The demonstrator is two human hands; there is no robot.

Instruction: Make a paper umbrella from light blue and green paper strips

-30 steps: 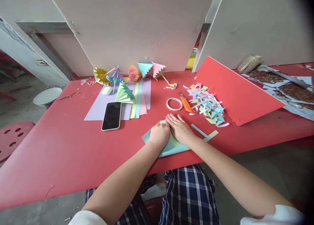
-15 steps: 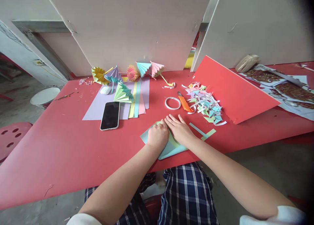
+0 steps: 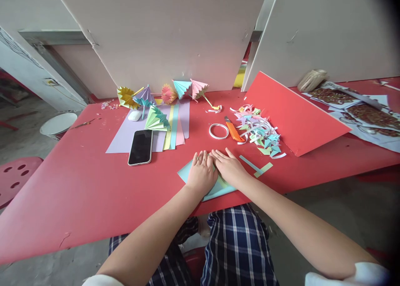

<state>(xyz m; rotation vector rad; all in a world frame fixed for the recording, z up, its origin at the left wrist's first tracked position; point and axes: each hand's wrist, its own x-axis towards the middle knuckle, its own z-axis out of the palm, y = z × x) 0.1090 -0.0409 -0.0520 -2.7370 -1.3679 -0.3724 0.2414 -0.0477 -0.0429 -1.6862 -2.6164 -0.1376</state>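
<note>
Here, paper point(image 3: 183, 174): a light blue sheet with a pale green layer, lying flat at the near edge of the table point(image 3: 78, 194), lower centre of the frame.
Left hand point(image 3: 201, 174): palm down on the sheet, fingers loosely spread, pressing; it clasps nothing.
Right hand point(image 3: 229, 168): flat beside the left and touching it, fingers extended over the green layer; it also clasps nothing.
Handling: judged very light, thin and limp. It would crease or tear easily and probably slide on the smooth top. Best pinched at a free edge, such as the blue corner left of the hands.
Surface: smooth red top, slightly scuffed. Mid frame lie a phone point(image 3: 141, 146), tape ring point(image 3: 219, 131), orange cutter point(image 3: 233, 132) and scrap pile point(image 3: 259, 130); upper centre, folded paper umbrellas point(image 3: 156, 95).
Room: pale panels behind, a red board point(image 3: 290, 111) leaning at upper right, a pink stool point(image 3: 15, 177) at far left, grey floor.
</note>
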